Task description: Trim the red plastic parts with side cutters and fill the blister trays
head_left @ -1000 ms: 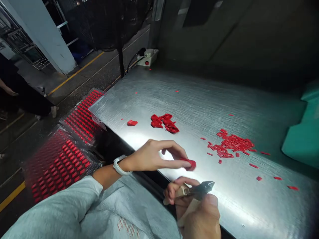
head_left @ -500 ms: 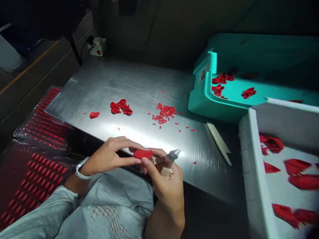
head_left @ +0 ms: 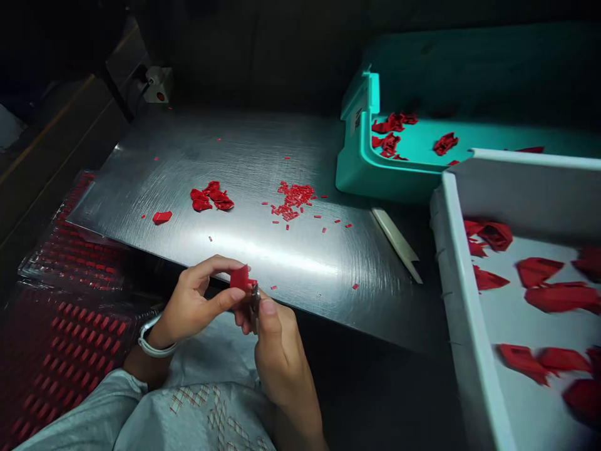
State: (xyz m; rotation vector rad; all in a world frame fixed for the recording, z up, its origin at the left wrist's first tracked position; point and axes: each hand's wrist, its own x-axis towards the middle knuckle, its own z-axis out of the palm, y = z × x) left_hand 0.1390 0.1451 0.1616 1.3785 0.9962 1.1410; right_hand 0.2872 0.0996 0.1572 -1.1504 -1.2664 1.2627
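Between the thumb and fingers of my left hand (head_left: pixel 193 308) is a small red plastic part (head_left: pixel 240 278). My right hand (head_left: pixel 285 343) is closed around a pair of nippers (head_left: pixel 255 297). Their metal jaws meet a short red tab at the right side of the part, while the handles are mostly hidden by my fingers. Both hands are over the near edge of the metal table (head_left: pixel 183 144). Beyond them lie a pile of small red offcuts (head_left: pixel 295 199), a clump of red parts (head_left: pixel 212 196) and a single red piece (head_left: pixel 162 217).
To the right stand a turquoise bin (head_left: pixel 353 153) and a white bin (head_left: pixel 462 250), both with red parts inside. A pale flat strip (head_left: pixel 394 237) rests on the table near them. Trays of red pieces (head_left: pixel 84 341) are stacked low at the left.
My right hand has turned the nippers from pointing away to the right up against the red part. My left hand has tilted the part upright. The whole view has shifted.
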